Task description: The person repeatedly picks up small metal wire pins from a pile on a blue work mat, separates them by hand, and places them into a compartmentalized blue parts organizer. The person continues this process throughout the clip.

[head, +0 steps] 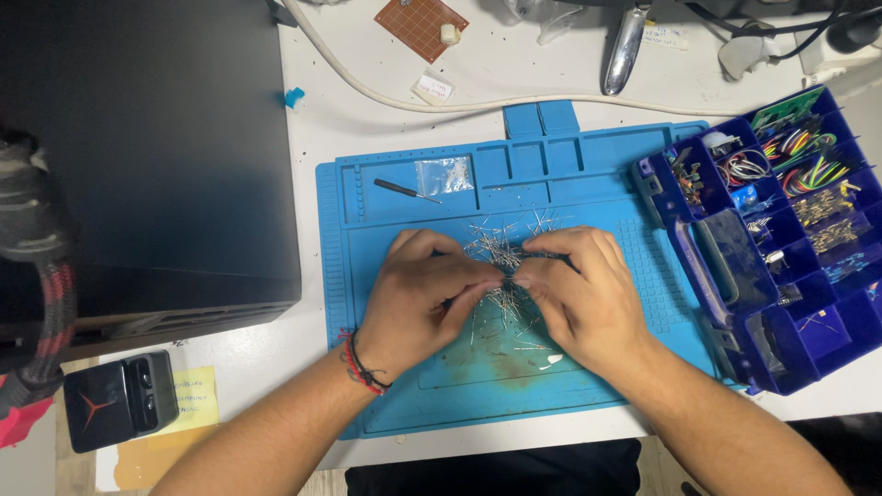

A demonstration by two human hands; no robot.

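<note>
A heap of several thin metal pins (503,241) lies in the middle of a blue work mat (606,184). My left hand (418,298), with a red and black band at the wrist, and my right hand (579,298) meet over the heap, fingertips pinched together on a small bunch of pins between them. Loose pins spread out behind and below the hands. Part of the heap is hidden under my fingers.
A blue compartment box (781,239) with wires and small parts stands open at the right. A small screwdriver (404,190) and a clear bag (445,174) lie in the mat's upper trays. A black case (147,156) fills the left; a white cable (386,92) runs behind.
</note>
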